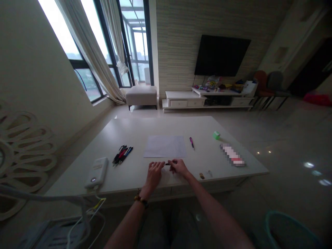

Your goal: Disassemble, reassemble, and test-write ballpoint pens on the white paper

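Both hands are close together just in front of a white paper sheet (165,146) on the white table. A small dark object (167,164), perhaps a pen part, lies between their fingertips. My right hand (178,166) pinches its right end. My left hand (155,170), with a beaded bracelet on the wrist, is at its left end, fingers bent together; the exact hold is too small to tell. Beyond the right hand, a pink and black pen (192,143) rests to the right of the paper. Several pens (122,155) lie bunched to the left.
A white device (97,172) with a cable sits at the table's left edge. On the right are a green cube (216,135), a blurred pink item (232,154), and a small brownish piece (201,176) near the front edge.
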Action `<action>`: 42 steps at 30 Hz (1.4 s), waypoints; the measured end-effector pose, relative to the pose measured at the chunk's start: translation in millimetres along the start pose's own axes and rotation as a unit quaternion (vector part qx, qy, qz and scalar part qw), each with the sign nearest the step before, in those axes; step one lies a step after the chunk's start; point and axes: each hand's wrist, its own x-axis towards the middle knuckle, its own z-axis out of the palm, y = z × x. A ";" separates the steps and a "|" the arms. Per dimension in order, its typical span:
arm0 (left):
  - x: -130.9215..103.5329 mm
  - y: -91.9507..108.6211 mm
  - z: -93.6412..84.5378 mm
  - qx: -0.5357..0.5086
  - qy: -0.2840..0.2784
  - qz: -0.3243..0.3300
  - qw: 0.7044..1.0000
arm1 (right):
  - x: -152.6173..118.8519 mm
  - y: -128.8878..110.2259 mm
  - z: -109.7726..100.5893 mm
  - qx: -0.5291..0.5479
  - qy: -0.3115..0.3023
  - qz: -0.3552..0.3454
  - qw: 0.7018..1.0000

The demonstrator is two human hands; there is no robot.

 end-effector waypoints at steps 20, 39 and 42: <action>0.3 1.8 -1.1 0.024 -0.009 -0.028 0.999 | 1.4 -1.1 -7.2 0.045 0.025 -0.025 0.998; 2.0 1.4 2.3 0.035 -0.008 -0.021 0.999 | -7.8 -16.8 -29.8 0.064 0.088 -0.048 0.993; 1.6 0.9 1.5 0.053 -0.017 -0.021 0.998 | -9.2 -15.2 -42.7 0.079 0.094 -0.039 0.992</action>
